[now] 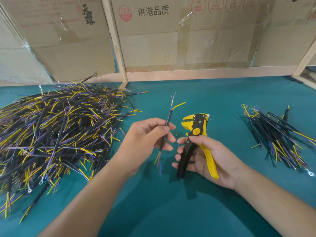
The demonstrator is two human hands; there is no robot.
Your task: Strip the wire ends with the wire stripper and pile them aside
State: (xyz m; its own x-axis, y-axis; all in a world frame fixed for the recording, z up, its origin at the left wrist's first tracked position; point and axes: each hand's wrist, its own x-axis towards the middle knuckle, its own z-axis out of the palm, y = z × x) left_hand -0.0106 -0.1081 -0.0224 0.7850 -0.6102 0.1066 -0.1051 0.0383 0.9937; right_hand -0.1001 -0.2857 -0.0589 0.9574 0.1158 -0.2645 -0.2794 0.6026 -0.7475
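Note:
My left hand pinches a short black cable and holds it upright above the green table. Thin yellow and bare strands fan out of its top end, and yellow and purple cores hang from its bottom end. My right hand grips the handles of a yellow and black wire stripper, whose jaws point up and left, just right of the cable and apart from it. A tiny black offcut lies on the table between my hands.
A large heap of black cables with yellow and purple cores covers the left of the green table. A smaller pile of cables lies at the right. Cardboard boxes and wooden posts stand along the back.

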